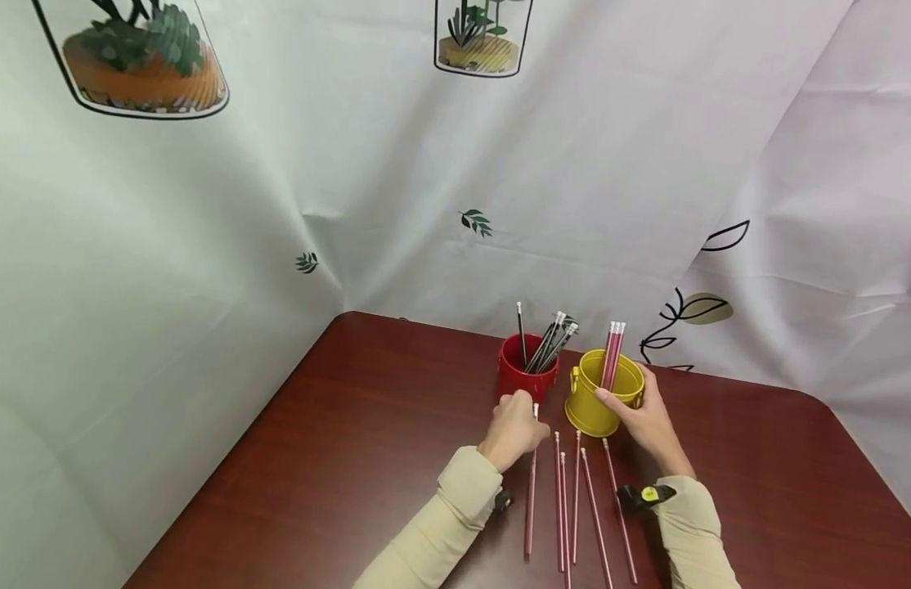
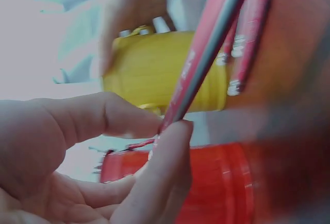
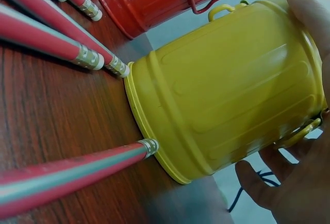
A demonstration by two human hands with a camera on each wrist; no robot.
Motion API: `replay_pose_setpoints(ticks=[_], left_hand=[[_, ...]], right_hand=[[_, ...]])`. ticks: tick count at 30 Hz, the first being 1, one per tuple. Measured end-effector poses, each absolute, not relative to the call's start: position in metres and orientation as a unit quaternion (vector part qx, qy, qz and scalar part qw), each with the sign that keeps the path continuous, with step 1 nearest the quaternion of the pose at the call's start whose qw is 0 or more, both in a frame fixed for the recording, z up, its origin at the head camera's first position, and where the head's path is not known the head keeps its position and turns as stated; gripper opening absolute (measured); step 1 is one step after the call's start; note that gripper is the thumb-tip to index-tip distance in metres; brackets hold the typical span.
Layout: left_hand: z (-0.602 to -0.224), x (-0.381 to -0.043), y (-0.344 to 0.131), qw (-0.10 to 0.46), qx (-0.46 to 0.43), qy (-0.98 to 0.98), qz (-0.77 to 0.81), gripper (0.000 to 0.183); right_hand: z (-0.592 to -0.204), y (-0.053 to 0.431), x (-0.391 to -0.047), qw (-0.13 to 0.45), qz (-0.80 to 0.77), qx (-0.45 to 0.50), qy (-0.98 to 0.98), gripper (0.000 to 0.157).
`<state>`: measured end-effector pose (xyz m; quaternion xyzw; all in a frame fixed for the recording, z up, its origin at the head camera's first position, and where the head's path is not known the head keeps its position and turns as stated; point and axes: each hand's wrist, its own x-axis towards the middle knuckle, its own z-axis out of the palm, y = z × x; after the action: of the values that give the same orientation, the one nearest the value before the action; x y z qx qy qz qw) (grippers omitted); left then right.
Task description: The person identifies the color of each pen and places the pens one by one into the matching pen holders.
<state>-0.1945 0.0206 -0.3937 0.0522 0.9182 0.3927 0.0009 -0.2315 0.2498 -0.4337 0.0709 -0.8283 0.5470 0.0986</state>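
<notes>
My left hand (image 1: 513, 429) pinches a pink pencil (image 2: 198, 59) between thumb and fingertips, near its white eraser end, in front of the red bucket (image 1: 516, 381). Several black pencils (image 1: 547, 345) lean inside that bucket, erasers up. At the rim of the yellow bucket (image 1: 591, 419), my right hand (image 1: 650, 417) grips its right side, with the thumb at the front. A small bunch of pink pencils (image 1: 612, 352) stands in the yellow bucket, erasers up. The right wrist view shows the bucket's ribbed wall (image 3: 232, 74) beside my fingers.
Several loose pink pencils (image 1: 594, 511) lie on the dark red-brown table (image 1: 338, 458) between my forearms, eraser ends toward the buckets. A white cloth (image 1: 397, 180) with printed plants hangs behind and to the left of the table.
</notes>
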Motion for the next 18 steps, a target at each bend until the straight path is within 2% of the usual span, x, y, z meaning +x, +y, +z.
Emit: replay_pose_setpoints(ticks=[6, 12, 18], left_hand=[[-0.377, -0.195, 0.015, -0.043, 0.079, 0.906, 0.414, 0.039], [-0.362, -0.198, 0.014, -0.117, 0.114, 0.886, 0.433, 0.012], [-0.351, -0.202, 0.017, -0.164, 0.164, 0.864, 0.448, 0.013]], right_hand=[[-0.434, 0.249, -0.231, 0.097, 0.540, 0.065, -0.833, 0.078], [-0.434, 0.250, -0.232, 0.094, 0.537, 0.063, -0.836, 0.079], [-0.434, 0.250, -0.233, 0.098, 0.541, 0.075, -0.832, 0.078]])
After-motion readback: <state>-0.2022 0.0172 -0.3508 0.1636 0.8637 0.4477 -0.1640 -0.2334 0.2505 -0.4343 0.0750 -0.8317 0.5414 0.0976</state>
